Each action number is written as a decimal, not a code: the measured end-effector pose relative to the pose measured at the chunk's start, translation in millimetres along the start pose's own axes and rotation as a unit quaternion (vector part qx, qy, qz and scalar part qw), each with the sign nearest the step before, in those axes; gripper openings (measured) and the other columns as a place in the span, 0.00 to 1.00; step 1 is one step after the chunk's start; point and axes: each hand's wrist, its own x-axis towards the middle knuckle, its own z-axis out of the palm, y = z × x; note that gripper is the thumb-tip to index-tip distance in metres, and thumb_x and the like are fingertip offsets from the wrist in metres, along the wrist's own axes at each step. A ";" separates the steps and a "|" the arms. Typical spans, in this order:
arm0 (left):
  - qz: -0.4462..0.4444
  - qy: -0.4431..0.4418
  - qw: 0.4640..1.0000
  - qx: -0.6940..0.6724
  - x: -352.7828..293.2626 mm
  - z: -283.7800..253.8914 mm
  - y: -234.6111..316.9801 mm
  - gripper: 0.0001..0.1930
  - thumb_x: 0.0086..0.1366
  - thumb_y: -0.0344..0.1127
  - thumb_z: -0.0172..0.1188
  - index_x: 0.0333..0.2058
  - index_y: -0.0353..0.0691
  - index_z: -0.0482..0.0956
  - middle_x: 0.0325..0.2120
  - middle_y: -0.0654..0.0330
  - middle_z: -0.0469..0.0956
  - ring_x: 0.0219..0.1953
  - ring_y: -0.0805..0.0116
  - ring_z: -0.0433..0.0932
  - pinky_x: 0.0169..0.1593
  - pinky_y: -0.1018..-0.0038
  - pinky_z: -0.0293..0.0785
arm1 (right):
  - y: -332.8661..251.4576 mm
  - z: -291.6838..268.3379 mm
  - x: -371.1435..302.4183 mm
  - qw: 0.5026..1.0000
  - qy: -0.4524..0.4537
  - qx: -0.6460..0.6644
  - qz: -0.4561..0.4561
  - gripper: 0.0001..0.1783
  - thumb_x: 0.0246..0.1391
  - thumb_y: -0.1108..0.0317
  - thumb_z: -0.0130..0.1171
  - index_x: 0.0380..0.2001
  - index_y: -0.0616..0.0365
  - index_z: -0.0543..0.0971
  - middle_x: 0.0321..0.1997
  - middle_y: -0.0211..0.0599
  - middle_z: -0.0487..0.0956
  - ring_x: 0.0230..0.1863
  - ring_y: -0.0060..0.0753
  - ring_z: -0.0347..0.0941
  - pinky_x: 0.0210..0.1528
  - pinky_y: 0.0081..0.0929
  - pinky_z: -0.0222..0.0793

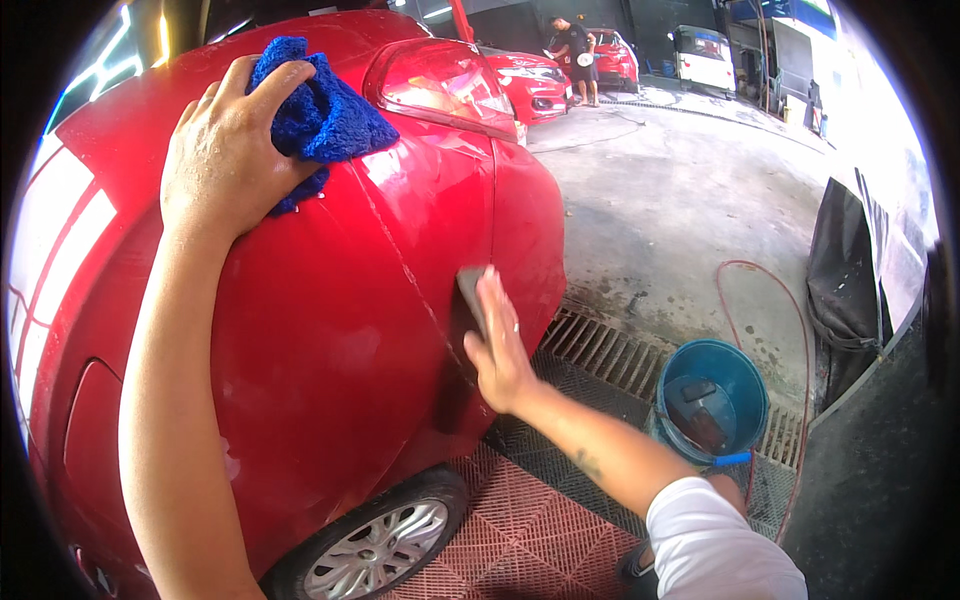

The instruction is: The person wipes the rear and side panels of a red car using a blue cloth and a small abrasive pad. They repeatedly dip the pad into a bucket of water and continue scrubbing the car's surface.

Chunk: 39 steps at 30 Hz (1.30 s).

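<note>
A red car's rear corner [310, 280] fills the left and middle, its paint wet and shiny, with a thin pale line of residue running down the panel. Bunched in my left hand [220, 150] is a blue microfiber cloth [330, 120], held against the upper bodywork near the tail light [445, 85]. Lower down, my right hand [505, 345] presses a flat grey block [470, 292] to the panel beside the bumper seam. Its palm and fingers lie along the block; whether that is a sanding pad or a sponge cannot be told.
At the right stands a teal bucket [745, 385] with water and dark pieces inside. A metal drain grate [590, 340] and red floor tiles [510, 530] lie below. A thin hose [790, 295] curls past the bucket. Far back, a person [577, 55] stands by other red cars.
</note>
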 end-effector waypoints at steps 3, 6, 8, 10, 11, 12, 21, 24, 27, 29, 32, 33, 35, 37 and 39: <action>0.002 -0.030 0.999 -0.014 2.4 -2.7 -4.4 0.39 0.52 0.50 0.83 0.64 0.59 0.79 0.56 0.54 0.81 0.57 0.47 0.84 0.62 0.55 0.81 | 16.7 -11.6 105.0 0.997 0.069 -0.030 -0.004 0.45 0.72 0.67 0.53 0.84 0.62 0.46 0.89 0.56 0.44 0.89 0.59 0.38 0.85 0.59 0.36; -0.017 -0.037 0.999 -0.006 4.6 -5.7 -1.3 0.39 0.53 0.51 0.82 0.64 0.59 0.79 0.56 0.53 0.81 0.57 0.48 0.84 0.61 0.55 0.82 | 22.4 -12.0 119.3 0.995 0.080 -0.049 0.015 0.44 0.73 0.65 0.52 0.83 0.62 0.47 0.89 0.55 0.45 0.89 0.56 0.40 0.85 0.59 0.36; 0.011 -0.020 1.000 -0.005 -5.2 1.9 -5.5 0.39 0.53 0.52 0.82 0.64 0.60 0.79 0.57 0.53 0.81 0.58 0.48 0.84 0.62 0.54 0.81 | 18.7 1.6 76.3 0.996 0.073 -0.041 -0.021 0.45 0.72 0.65 0.53 0.84 0.60 0.46 0.89 0.55 0.45 0.89 0.57 0.39 0.85 0.60 0.36; 0.008 -0.018 1.000 0.000 -2.2 -2.3 -7.2 0.39 0.53 0.54 0.82 0.65 0.60 0.79 0.57 0.53 0.81 0.60 0.47 0.83 0.64 0.53 0.80 | -7.0 5.1 0.6 0.999 -0.004 -0.041 0.013 0.46 0.71 0.67 0.55 0.84 0.61 0.45 0.89 0.58 0.41 0.89 0.62 0.36 0.84 0.63 0.35; 0.011 -0.010 1.000 0.004 -1.3 -0.2 -3.8 0.39 0.53 0.53 0.82 0.65 0.60 0.79 0.57 0.53 0.81 0.59 0.47 0.83 0.64 0.54 0.80 | -19.3 2.4 -16.3 0.996 -0.051 -0.053 0.052 0.45 0.72 0.66 0.54 0.84 0.62 0.46 0.89 0.60 0.41 0.89 0.63 0.36 0.84 0.63 0.35; 0.014 -0.001 1.000 0.007 0.1 1.0 -2.9 0.39 0.53 0.53 0.82 0.65 0.60 0.79 0.57 0.53 0.81 0.59 0.48 0.83 0.64 0.54 0.80 | -12.6 1.2 -5.4 0.997 -0.018 -0.073 0.022 0.45 0.73 0.64 0.53 0.84 0.62 0.46 0.88 0.61 0.43 0.89 0.62 0.37 0.84 0.63 0.35; 0.002 -0.032 0.999 -0.002 -0.3 -6.2 -2.7 0.39 0.54 0.54 0.81 0.65 0.61 0.79 0.58 0.55 0.81 0.58 0.48 0.83 0.62 0.53 0.81 | 1.5 -76.7 161.7 0.987 0.150 0.052 -0.024 0.34 0.82 0.51 0.41 0.80 0.58 0.60 0.82 0.57 0.64 0.85 0.55 0.55 0.83 0.48 0.50; -0.009 -0.039 0.999 0.003 3.3 -9.1 0.9 0.39 0.54 0.54 0.81 0.65 0.61 0.80 0.58 0.55 0.80 0.58 0.48 0.83 0.62 0.53 0.81 | -0.8 -85.5 156.8 0.991 0.110 -0.039 -0.061 0.31 0.82 0.51 0.43 0.78 0.54 0.66 0.82 0.58 0.64 0.84 0.57 0.56 0.83 0.49 0.51; -0.022 -0.052 0.998 -0.002 4.6 -12.1 0.5 0.38 0.53 0.54 0.81 0.64 0.60 0.80 0.59 0.55 0.80 0.58 0.48 0.83 0.62 0.53 0.81 | -7.8 -57.5 172.5 0.991 0.113 -0.059 -0.041 0.27 0.81 0.54 0.47 0.74 0.55 0.72 0.81 0.59 0.64 0.81 0.61 0.60 0.81 0.53 0.54; -0.024 -0.064 0.998 0.001 5.2 -13.9 4.8 0.39 0.53 0.54 0.82 0.64 0.59 0.80 0.59 0.54 0.80 0.58 0.48 0.83 0.63 0.53 0.80 | -6.1 -30.5 165.8 0.994 0.079 -0.070 -0.003 0.29 0.80 0.55 0.47 0.76 0.56 0.68 0.82 0.59 0.62 0.83 0.61 0.57 0.82 0.54 0.53; -0.015 -0.060 0.998 -0.003 1.2 -12.0 4.7 0.39 0.53 0.53 0.82 0.64 0.58 0.80 0.59 0.54 0.80 0.58 0.49 0.83 0.63 0.54 0.79 | -31.1 6.1 93.8 0.994 0.063 -0.092 0.010 0.35 0.79 0.57 0.47 0.82 0.56 0.56 0.88 0.57 0.49 0.88 0.61 0.41 0.84 0.62 0.41; -0.012 -0.052 0.999 -0.006 1.0 -12.8 3.7 0.39 0.52 0.53 0.82 0.64 0.58 0.80 0.59 0.54 0.80 0.57 0.49 0.83 0.63 0.54 0.79 | -40.0 14.1 58.0 0.995 0.047 -0.082 0.005 0.37 0.79 0.59 0.48 0.83 0.56 0.53 0.89 0.56 0.45 0.89 0.62 0.37 0.84 0.65 0.37; -0.015 -0.048 0.999 -0.007 5.9 -17.3 7.0 0.39 0.52 0.51 0.82 0.64 0.58 0.80 0.58 0.54 0.80 0.58 0.49 0.83 0.63 0.54 0.79 | -49.0 28.4 -14.3 0.998 -0.006 -0.056 0.007 0.41 0.76 0.59 0.51 0.84 0.54 0.50 0.89 0.57 0.40 0.89 0.63 0.31 0.85 0.65 0.30; -0.011 -0.023 1.000 -0.014 10.2 -15.4 6.0 0.39 0.52 0.49 0.83 0.64 0.58 0.80 0.57 0.55 0.80 0.59 0.49 0.82 0.63 0.54 0.78 | -39.8 20.0 -15.2 0.996 -0.038 -0.085 0.002 0.41 0.76 0.59 0.50 0.85 0.54 0.49 0.89 0.58 0.39 0.89 0.63 0.30 0.85 0.65 0.28; 0.011 -0.019 1.000 -0.011 5.8 -8.0 -0.5 0.39 0.52 0.49 0.83 0.64 0.57 0.80 0.57 0.55 0.80 0.58 0.49 0.83 0.63 0.54 0.79 | -40.6 1.3 47.2 0.996 0.001 -0.091 0.004 0.39 0.78 0.59 0.48 0.84 0.55 0.49 0.89 0.56 0.42 0.89 0.62 0.33 0.85 0.64 0.28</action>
